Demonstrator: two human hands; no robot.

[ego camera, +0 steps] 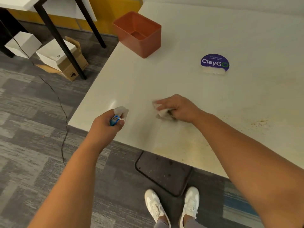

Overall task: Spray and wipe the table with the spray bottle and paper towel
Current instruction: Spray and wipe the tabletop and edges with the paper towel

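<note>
Where crumbs dot the table [181, 38], sticker [214, 62] reads "ClayGo".

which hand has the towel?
The right hand, pressing the paper towel on the table; the left hand holds the spray bottle.

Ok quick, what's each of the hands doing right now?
Left hand: grips the spray bottle.
Right hand: presses the crumpled paper towel on the table, fingers curled around it.
</note>
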